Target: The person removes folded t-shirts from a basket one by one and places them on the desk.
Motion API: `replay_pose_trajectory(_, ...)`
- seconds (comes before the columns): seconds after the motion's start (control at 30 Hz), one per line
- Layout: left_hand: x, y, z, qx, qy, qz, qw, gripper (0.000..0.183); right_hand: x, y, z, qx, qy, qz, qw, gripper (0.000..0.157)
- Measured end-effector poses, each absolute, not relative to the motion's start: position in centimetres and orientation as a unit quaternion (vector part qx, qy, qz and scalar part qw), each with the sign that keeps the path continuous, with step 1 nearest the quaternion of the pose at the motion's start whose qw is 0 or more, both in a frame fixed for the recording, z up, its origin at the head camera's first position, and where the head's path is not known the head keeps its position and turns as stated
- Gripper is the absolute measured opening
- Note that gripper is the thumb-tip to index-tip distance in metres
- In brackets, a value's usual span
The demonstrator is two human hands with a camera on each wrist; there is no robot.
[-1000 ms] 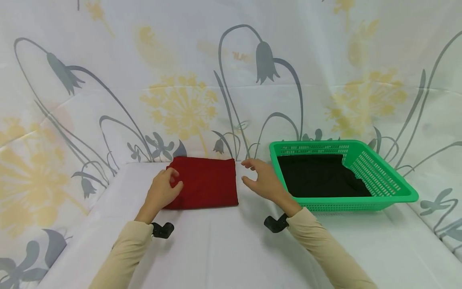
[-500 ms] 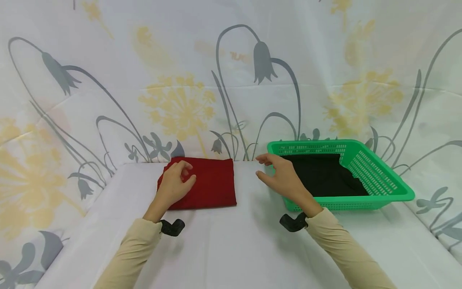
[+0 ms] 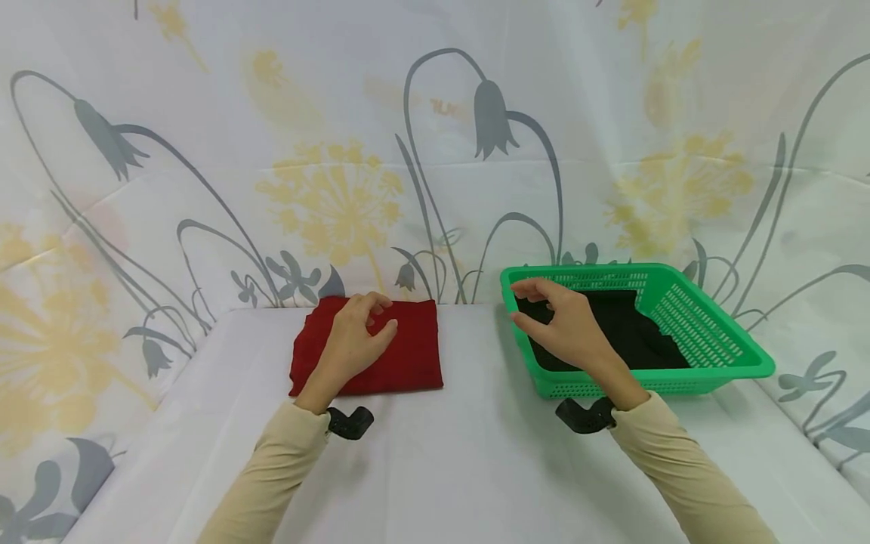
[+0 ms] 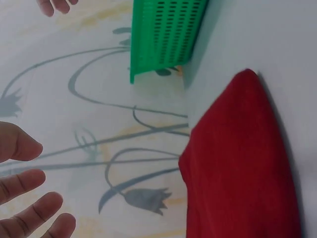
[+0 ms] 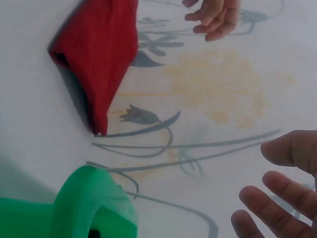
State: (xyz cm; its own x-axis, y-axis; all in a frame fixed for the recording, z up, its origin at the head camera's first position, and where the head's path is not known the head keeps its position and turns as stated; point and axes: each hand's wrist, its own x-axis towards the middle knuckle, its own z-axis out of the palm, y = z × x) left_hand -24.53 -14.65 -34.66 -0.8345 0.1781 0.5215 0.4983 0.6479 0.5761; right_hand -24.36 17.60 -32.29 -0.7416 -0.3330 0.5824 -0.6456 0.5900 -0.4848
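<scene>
A folded red cloth [image 3: 414, 347] lies flat on the white table, left of centre. My left hand [image 3: 355, 338] hovers above it, fingers loosely bent and thumb apart, holding nothing. To the right stands a green plastic basket [image 3: 720, 325] with perforated walls. Dark folded fabric [image 3: 621, 329] lies inside it. Over the basket's left side is my right hand [image 3: 564, 321], its fingers relaxed and nothing in its grasp. The left wrist view shows the red cloth [image 4: 237, 163] well apart from the fingertips [image 4: 32, 148]. In the right wrist view the basket's rim [image 5: 81, 198] sits below the hand.
A white sheet covers the table [image 3: 435, 468]. Behind it hangs a pale curtain [image 3: 340, 91] printed with grey and yellow flowers. Both wrists carry small black cameras, and the sleeves are beige.
Both hands have moved to the right. The left has gone from the red cloth's left edge to over its middle, and the right from beside the basket to over it. The cloth and basket stay put.
</scene>
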Motion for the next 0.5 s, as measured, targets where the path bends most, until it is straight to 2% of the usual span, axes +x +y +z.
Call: replay_pose_trajectory(0.5, -25.3, -10.1, -33.7, -0.237, -0.848, -0.417, 0.224, 0.028, -23.0, 21.8, -30.5, 0.237, -0.875, 0.349, 0.236, 0.031)
